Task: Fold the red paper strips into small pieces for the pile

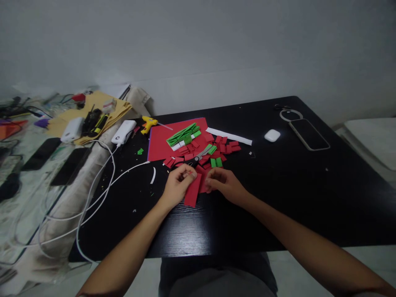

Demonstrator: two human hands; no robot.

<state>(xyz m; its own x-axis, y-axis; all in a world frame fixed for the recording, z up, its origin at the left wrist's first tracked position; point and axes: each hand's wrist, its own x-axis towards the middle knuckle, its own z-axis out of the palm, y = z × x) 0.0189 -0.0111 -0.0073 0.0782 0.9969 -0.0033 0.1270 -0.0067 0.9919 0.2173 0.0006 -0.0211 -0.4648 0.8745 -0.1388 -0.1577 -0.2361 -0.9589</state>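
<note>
My left hand (181, 183) is closed, thumb over fingers, on a red paper strip (193, 192) that slants down toward me. To its right, my right hand (227, 185) is curled with thumb and fingertips together; what lies between them, if anything, is hidden. More red paper (203, 185) shows between the two hands. Just beyond them lie scissors (201, 156), partly covered, among folded red paper pieces (221, 142). Small green folded pieces (216, 162) sit near my right fingers. Farther back, a stack of green folded paper (184, 135) rests on a red sheet (157, 144).
A yellow glue gun (149, 123) lies behind the red sheet, and a white paper strip (230, 136) at its right. A white power bank (123, 132) trails cables on the left. Farther right are a white earbud case (272, 135) and a phone (309, 134).
</note>
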